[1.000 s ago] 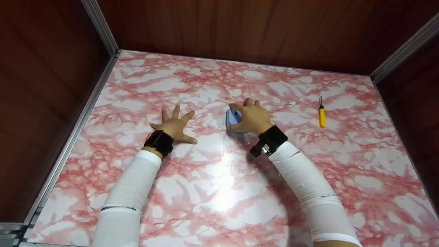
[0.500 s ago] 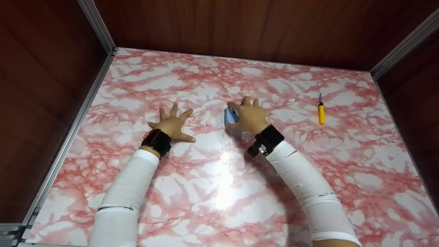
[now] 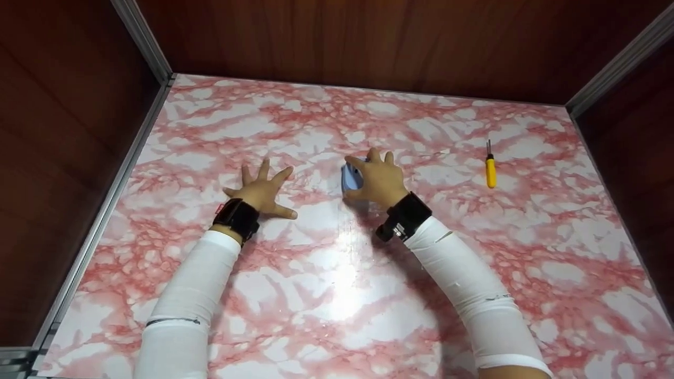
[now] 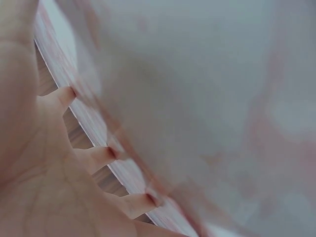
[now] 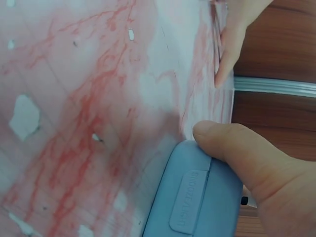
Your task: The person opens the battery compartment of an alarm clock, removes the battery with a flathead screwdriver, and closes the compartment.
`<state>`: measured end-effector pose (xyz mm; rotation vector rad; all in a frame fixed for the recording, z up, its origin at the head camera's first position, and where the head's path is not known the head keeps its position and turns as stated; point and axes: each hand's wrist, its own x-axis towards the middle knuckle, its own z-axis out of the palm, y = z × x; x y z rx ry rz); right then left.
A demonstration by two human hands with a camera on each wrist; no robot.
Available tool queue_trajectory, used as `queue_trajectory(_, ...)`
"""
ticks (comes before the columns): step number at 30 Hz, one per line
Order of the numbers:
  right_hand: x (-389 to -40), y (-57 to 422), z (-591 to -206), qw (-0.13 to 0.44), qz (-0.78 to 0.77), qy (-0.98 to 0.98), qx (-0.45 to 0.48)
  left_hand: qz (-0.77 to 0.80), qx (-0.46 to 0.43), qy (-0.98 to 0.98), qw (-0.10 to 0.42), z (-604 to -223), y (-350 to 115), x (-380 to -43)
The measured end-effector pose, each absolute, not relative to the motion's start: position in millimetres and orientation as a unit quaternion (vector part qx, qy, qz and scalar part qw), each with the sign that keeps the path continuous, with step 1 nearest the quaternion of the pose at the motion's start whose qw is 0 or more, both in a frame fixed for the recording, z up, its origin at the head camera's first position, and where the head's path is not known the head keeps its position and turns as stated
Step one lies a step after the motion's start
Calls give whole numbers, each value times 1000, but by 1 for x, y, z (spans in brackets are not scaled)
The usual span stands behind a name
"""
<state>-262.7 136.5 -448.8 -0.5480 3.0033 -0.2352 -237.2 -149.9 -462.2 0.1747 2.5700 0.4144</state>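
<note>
My left hand [image 3: 259, 195] is spread with its palm toward the tabletop and its fingers straight. In the left wrist view the fingertips [image 4: 106, 154] meet the marbled surface, with nothing held. My right hand [image 3: 382, 181] grips a light-blue alarm clock [image 3: 351, 178] from above, thumb and index finger at its left side. The right wrist view shows the thumb [image 5: 217, 138] on the clock's end, near a long raised button lettered as snooze/light. The hand covers most of the clock in the head view.
A screwdriver [image 3: 491, 172] with a yellow handle lies at the right, its thin shaft pointing away. The pink-and-white marbled tabletop [image 3: 295, 295] is bounded by dark wooden panels [image 3: 363, 42] at the back and both sides, with metal rails along the corners.
The head view has shifted slightly. My right hand keeps its grip on the alarm clock, and my left hand stays spread in place.
</note>
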Motion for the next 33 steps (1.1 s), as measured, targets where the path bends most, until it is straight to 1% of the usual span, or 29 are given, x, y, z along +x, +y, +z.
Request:
queue_trajectory(6,-263,137,-449,33,-84,980,-179,156,67,950,263,-461,-152,-238)
queue_trajectory(12,-261,141,-451,28,-105,978,-178,159,69,944,280,-462,-153,-241)
queue_trajectory(15,-261,144,-448,25,-120,976,-179,174,63,943,276,-460,-153,-242)
queue_trajectory(19,-262,147,-441,7,-130,975,-182,218,80,943,237,-457,-146,-245)
queue_trajectory(23,-265,151,-436,-16,-148,970,-190,283,136,933,173,-458,-132,-252)
queue_trajectory(27,-269,155,-434,-24,-192,962,-194,348,176,913,118,-460,-108,-259)
queue_trajectory(29,-272,156,-434,-26,-214,957,-197,385,181,899,103,-459,-93,-261)
queue_trajectory(33,-279,162,-433,-20,-244,946,-212,445,174,874,90,-459,-63,-260)
